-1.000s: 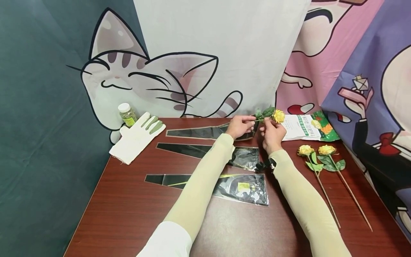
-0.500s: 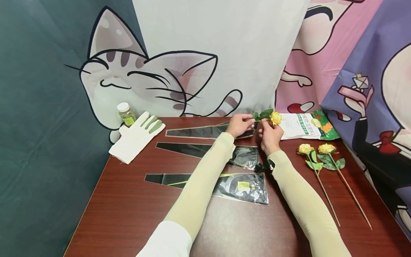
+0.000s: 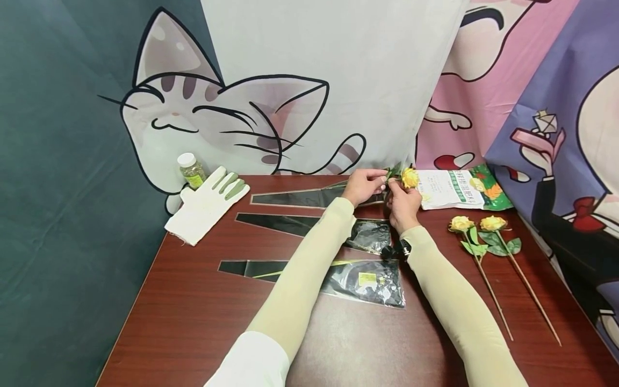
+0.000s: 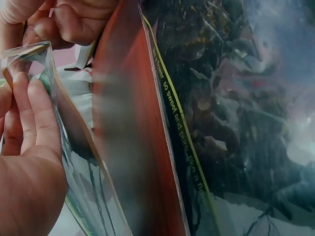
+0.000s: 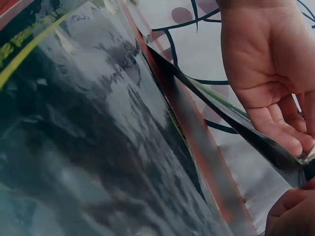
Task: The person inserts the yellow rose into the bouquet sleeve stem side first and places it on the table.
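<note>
A yellow artificial rose [image 3: 410, 177] with green leaves is at the table's far edge. My right hand [image 3: 405, 205] pinches its stem just below the bloom. My left hand [image 3: 364, 186] is close beside it, thumb and fingers pinching the wide end of the farthest black-and-clear flower sleeve [image 3: 300, 198]. In the left wrist view, the left hand's fingers [image 4: 37, 105] lie against the clear film at the sleeve's mouth. The sleeve's lifted edge [image 5: 231, 118] runs toward the fingers in the right wrist view. The stem's lower part is mostly hidden by hands and sleeve.
Two flat flower sleeves [image 3: 369, 282] lie nearer me. Two yellow roses [image 3: 493, 223] lie at the right, below a white-and-green printed bag [image 3: 450, 189]. A white glove [image 3: 203, 209] and a white-capped jar [image 3: 191, 170] are at the back left. Printed cloth [image 3: 290, 48] hangs behind.
The right hand and the rose have shifted a little left, toward the left hand. The bloom is closer to the left hand's fingers, which stay nearly in place.
</note>
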### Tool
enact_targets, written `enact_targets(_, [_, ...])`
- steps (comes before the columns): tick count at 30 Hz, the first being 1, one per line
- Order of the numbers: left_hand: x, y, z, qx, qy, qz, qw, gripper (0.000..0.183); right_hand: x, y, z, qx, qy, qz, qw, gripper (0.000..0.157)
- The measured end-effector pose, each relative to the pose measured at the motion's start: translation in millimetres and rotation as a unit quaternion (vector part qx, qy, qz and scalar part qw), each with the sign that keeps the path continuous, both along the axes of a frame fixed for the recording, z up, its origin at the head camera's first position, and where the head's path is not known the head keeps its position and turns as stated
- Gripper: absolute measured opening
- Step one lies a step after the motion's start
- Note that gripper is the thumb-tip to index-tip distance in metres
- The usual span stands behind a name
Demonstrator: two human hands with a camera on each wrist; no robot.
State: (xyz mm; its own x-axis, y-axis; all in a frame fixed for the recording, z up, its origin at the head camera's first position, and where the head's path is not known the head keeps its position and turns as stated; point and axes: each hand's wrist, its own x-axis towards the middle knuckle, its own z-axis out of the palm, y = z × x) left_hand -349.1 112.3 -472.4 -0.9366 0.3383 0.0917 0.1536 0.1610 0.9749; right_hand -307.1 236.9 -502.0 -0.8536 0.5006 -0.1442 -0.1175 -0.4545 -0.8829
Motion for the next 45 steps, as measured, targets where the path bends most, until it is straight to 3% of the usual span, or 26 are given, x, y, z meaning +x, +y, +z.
enact_targets(12, [2.5, -3.8, 1.6, 0.01, -0.009, -0.015, 0.9998, 0.026, 0.2, 5.3, 2.2, -0.024, -0.04, 0.06, 0.997, 0.025])
enact_targets(18, [3.5, -4.7, 3.7, 0.015, -0.022, -0.014, 0.9996, 0.025, 0.8, 3.3, 8.0, -0.067, -0.019, 0.058, 0.996, 0.028])
enact_targets(22, [3.3, -4.3, 2.1, 0.014, -0.028, -0.017, 0.9994, 0.025, -1.2, 1.5, 6.7, -0.076, -0.008, 0.042, 0.996, 0.022])
enact_targets(25, [2.5, -4.3, 0.6, 0.013, -0.027, -0.016, 0.9994, 0.025, -2.7, 0.4, 5.7, -0.075, -0.002, 0.029, 0.997, 0.014])
enact_targets(31, [1.2, -5.4, 0.0, 0.018, -0.026, -0.014, 0.9994, 0.026, -4.6, 1.6, 4.3, -0.069, 0.002, 0.021, 0.997, 0.013])
enact_targets(38, [0.3, -5.1, 2.1, 0.004, -0.016, -0.017, 0.9997, 0.027, -3.9, 7.7, 2.6, -0.074, -0.01, 0.046, 0.996, 0.016])
enact_targets(45, [1.6, -6.1, 7.7, -0.006, -0.002, -0.02, 0.9998, 0.027, -2.3, 11.2, -1.7, -0.047, -0.031, 0.08, 0.995, 0.018])
